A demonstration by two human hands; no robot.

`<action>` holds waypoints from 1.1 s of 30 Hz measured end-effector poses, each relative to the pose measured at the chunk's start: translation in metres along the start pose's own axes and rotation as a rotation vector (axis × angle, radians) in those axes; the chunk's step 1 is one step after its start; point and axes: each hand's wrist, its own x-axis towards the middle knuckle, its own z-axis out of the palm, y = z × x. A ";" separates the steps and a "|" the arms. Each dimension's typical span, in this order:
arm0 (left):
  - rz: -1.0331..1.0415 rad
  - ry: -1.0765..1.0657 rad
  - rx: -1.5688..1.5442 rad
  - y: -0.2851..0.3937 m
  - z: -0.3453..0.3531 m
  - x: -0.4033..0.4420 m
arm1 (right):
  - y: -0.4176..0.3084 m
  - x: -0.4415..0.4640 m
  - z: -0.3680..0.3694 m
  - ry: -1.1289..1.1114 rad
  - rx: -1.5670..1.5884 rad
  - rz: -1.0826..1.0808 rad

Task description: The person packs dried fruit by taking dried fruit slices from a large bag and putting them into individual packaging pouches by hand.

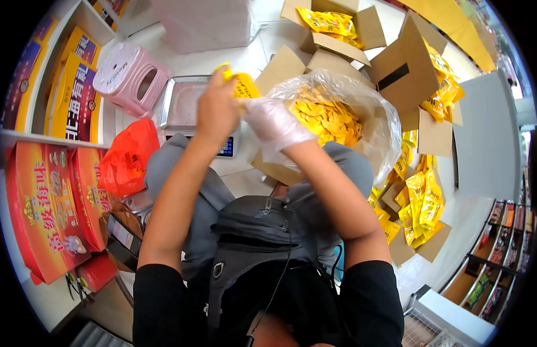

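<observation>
My bare left hand [216, 110] is closed on a small yellow packaging bag [245, 87], held up over the floor between my knees. My right hand [275, 124] wears a clear plastic glove; its fingers are pressed together at the bag's lower edge, their tips partly hidden. Just beyond my right hand, flat yellow-orange pieces [329, 118], looking like dried fruit slices, fill a box lined with a clear plastic liner [384, 115]. Behind my left hand sits a weighing scale [180, 103] with a metal pan, its keypad [226, 147] showing below my forearm.
Cardboard boxes with yellow packets [329, 23] stand at the back and right; more packets [421, 202] lie in a box beside my right knee. A pink stool [132, 78], a red plastic bag [130, 159] and red gift boxes [49, 208] are on the left.
</observation>
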 end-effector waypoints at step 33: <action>0.064 -0.045 -0.307 0.046 -0.015 0.068 | 0.054 0.043 -0.075 -0.422 0.189 0.340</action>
